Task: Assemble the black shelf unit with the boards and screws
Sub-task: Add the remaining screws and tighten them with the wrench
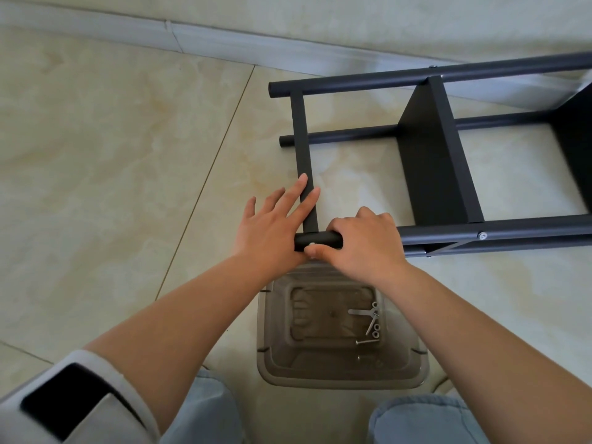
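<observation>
1. The matte black shelf unit (429, 161), round tubes and flat boards, lies sideways on the glossy tiled floor (112, 155).
2. Left hand (272, 225) rests flat, fingers straight, on the crossbar (304, 139).
3. Right hand (365, 245) curls round the near tube's end (317, 241).

Home room — tiled floor (112, 155); skirting (224, 43)

**Soft daylight, wide-angle bend**

Even, diffuse light fills the room, fairly bright, with only faint shadows under the shelf frame (416, 149) on the glossy floor (112, 155). No harsh glare. The baseboard (192, 40) curves with lens distortion. The near sleeve (64, 405) at the left looks soft and blurred.
</observation>
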